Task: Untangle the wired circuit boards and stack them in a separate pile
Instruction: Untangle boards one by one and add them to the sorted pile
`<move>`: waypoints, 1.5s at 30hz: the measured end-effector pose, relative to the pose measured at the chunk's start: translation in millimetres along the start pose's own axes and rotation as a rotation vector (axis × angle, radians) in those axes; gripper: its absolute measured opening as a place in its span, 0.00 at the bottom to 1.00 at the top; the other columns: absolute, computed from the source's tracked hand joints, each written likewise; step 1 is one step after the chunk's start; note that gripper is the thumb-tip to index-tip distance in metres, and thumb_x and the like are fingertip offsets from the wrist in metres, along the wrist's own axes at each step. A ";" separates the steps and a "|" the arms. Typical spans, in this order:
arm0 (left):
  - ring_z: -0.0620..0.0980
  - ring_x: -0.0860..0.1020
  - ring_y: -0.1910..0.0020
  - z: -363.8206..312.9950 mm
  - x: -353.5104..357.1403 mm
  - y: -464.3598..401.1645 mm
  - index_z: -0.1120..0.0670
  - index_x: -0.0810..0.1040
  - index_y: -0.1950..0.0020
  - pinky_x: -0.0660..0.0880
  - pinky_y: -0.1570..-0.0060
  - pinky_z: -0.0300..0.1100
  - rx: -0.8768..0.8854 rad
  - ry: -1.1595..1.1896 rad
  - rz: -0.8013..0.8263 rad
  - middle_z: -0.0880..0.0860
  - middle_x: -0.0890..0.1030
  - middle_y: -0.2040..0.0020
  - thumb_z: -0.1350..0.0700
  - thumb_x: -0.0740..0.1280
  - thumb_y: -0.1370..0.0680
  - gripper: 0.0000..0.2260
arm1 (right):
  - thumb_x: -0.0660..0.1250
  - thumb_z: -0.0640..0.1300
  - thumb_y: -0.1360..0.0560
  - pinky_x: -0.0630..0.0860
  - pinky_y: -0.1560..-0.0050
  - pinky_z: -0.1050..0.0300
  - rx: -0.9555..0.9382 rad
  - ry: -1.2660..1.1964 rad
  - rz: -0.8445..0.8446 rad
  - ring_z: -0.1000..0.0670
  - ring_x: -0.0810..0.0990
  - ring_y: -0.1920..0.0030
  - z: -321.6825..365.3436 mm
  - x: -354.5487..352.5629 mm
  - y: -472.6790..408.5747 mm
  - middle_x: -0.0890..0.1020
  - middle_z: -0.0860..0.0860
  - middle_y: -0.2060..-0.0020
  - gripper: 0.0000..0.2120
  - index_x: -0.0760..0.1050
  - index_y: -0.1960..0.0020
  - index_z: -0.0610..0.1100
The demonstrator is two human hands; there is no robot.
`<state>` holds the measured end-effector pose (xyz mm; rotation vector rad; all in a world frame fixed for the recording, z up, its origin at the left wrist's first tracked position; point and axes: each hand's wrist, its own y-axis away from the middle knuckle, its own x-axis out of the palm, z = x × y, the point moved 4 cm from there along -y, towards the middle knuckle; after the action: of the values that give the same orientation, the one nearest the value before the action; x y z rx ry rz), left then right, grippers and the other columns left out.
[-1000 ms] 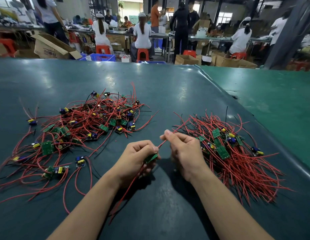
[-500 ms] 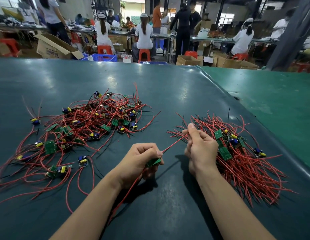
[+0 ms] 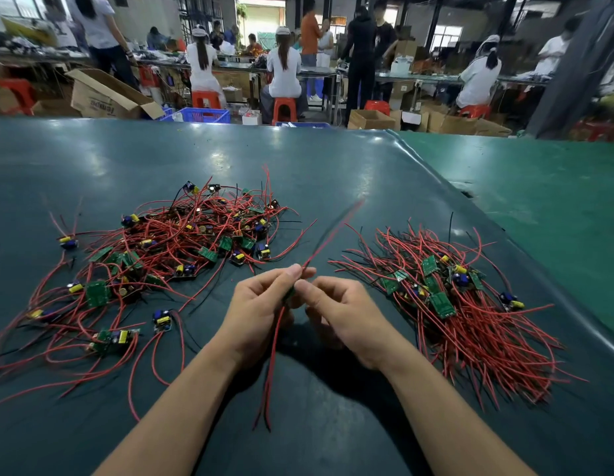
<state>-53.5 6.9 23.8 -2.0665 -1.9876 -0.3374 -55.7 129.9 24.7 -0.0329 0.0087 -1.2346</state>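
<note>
On the dark green tabletop (image 3: 333, 173), which filled most of the view, two heaps of wired circuit boards lay well apart. The larger, looser one, the tangled pile (image 3: 154, 262), spread across the left side, its red wires looping outward among small green boards with yellow and blue parts. The sorted pile (image 3: 453, 310) lay on the right, its wires running roughly parallel toward the near right edge, with several green boards on top. Between the two heaps, near the front, both hands were raised close together just above the surface. The left hand (image 3: 260, 314) had its fingers curled and pinched a small green circuit board (image 3: 289, 294), only a sliver of which showed between the fingers. The right hand (image 3: 346, 314) had its fingers curled too, with thumb and forefinger meeting at the same board. From that board one pair of red wires (image 3: 272, 365) hung down toward the viewer, and another red wire (image 3: 333, 231) stood up and away, blurred.
</note>
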 end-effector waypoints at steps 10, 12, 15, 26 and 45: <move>0.45 0.67 0.72 -11.0 -14.3 -6.3 0.55 0.85 0.53 0.63 0.74 0.34 0.198 -0.045 -0.186 0.53 0.75 0.66 0.39 0.64 0.27 0.21 | 0.72 0.42 0.25 0.64 0.76 0.66 -0.239 0.189 -0.254 0.58 0.68 0.77 16.4 -17.1 5.1 0.74 0.53 0.76 0.12 0.77 0.66 0.40; 0.44 0.67 0.71 -20.6 -34.0 -6.1 0.55 0.84 0.57 0.62 0.72 0.37 0.374 -0.192 -0.457 0.51 0.75 0.68 0.44 0.62 0.20 0.17 | 0.73 0.45 0.25 0.65 0.75 0.66 -0.357 0.129 -0.456 0.57 0.69 0.76 21.8 -26.3 8.3 0.75 0.54 0.75 0.10 0.79 0.64 0.44; 0.42 0.67 0.72 -26.8 -54.4 -3.0 0.53 0.80 0.60 0.63 0.71 0.39 0.498 -0.342 -0.706 0.50 0.73 0.69 0.49 0.58 0.17 0.17 | 0.71 0.46 0.24 0.65 0.77 0.63 -0.431 -0.039 -0.688 0.55 0.69 0.77 28.8 -41.6 12.6 0.75 0.54 0.75 0.07 0.78 0.61 0.48; 0.59 0.71 0.44 -26.5 -50.4 -0.8 0.55 0.81 0.46 0.67 0.43 0.52 0.469 -1.126 -0.785 0.57 0.79 0.47 0.54 0.67 0.23 0.09 | 0.61 0.41 0.18 0.64 0.80 0.67 -0.113 -0.713 -0.909 0.51 0.80 0.75 8.1 -56.8 17.5 0.86 0.46 0.55 0.05 0.74 0.50 0.43; 0.61 0.74 0.43 -23.7 -83.0 -16.8 0.51 0.82 0.41 0.69 0.46 0.54 0.047 -1.530 -0.711 0.56 0.80 0.43 0.52 0.66 0.21 0.11 | 0.62 0.38 0.20 0.61 0.82 0.65 -0.039 -0.355 -0.612 0.54 0.70 0.79 3.9 -36.4 5.3 0.78 0.52 0.73 0.08 0.78 0.55 0.42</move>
<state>-73.4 -78.6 18.4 -1.4400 -3.3117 1.6364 -62.6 166.1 28.1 -0.3071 -0.3063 -1.8243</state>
